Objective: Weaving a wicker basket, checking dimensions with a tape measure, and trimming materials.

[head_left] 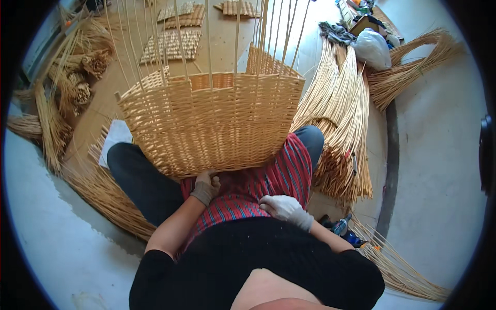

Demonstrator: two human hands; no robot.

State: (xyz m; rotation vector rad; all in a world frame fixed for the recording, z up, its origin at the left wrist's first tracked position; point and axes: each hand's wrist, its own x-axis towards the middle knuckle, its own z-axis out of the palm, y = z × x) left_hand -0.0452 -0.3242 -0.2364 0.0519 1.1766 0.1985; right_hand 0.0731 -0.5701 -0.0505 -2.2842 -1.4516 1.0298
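A half-woven wicker basket (pixel 212 124) stands tilted across my lap, with tall bare stakes (pixel 208 46) rising from its rim. My left hand (pixel 206 187), in a greyish glove, is curled at the basket's lower edge and grips it there; part of its fingers are hidden by the weave. My right hand (pixel 283 207), in a white glove, rests apart from the basket, over the red striped apron (pixel 235 209). Its fingers are folded in, and whatever they may hold is hidden.
Long bundles of wicker rods (pixel 341 113) lie to the right, near a white plastic bag (pixel 372 49). More bundles (pixel 77 82) are heaped at the left. Flat woven panels (pixel 173 45) lie beyond the basket. A power drill (pixel 341 226) sits by my right elbow.
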